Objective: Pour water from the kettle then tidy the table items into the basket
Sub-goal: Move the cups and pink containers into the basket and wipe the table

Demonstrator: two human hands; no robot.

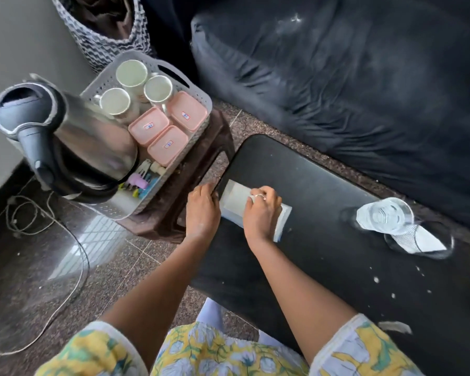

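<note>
On the left end of the black table [323, 270] lies a flat white box [236, 198]. My right hand [262, 211] rests on top of it with the fingers curled over its far edge. My left hand [202, 210] presses against the box's left side at the table edge. A steel kettle [92, 139] with a black handle stands at the near left end of the grey basket [136, 54]. Three cups [132, 73], three pink lidded tubs [167, 145] and some small coloured clips also sit in the basket. A glass of water [385, 217] stands at the table's right.
The basket sits on a brown stool [201, 147] left of the table. A second glass [423, 241] holding a folded napkin stands beside the water glass. A dark sofa [337, 77] runs behind. A woven bin [106, 31] stands at the wall. Cables [73, 240] trail over the floor.
</note>
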